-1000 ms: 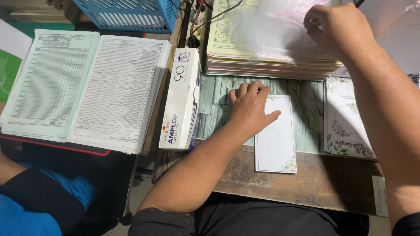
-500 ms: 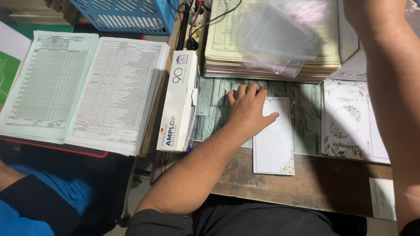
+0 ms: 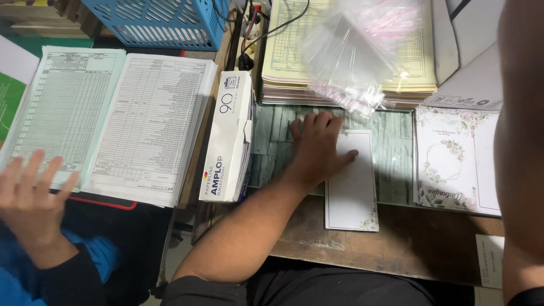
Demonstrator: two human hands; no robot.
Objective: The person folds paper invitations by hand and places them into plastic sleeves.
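My left hand [image 3: 317, 147] lies flat, fingers apart, on the top left corner of a white card [image 3: 354, 198] with a thin floral border. The card rests on the grey-green mat and juts over the bare wood of the table [image 3: 408, 249]. My right forearm [image 3: 521, 141] runs up the right edge; its hand is out of frame at the top. A blurred bunch of clear plastic sleeves [image 3: 351, 56] hangs over a stack of yellow printed forms [image 3: 413, 62].
Floral cards [image 3: 453, 164] lie to the right of the white card. A long white envelope box [image 3: 226, 141] stands left of my hand. Printed forms [image 3: 113, 113], a blue basket [image 3: 164, 22] and a power strip [image 3: 249, 34] lie beyond. Another person's hand [image 3: 31, 198] is at lower left.
My right hand has lifted up out of view, and the clear sleeves have shifted over the yellow stack. Another person's hand has come into view at lower left. My left hand has stayed put.
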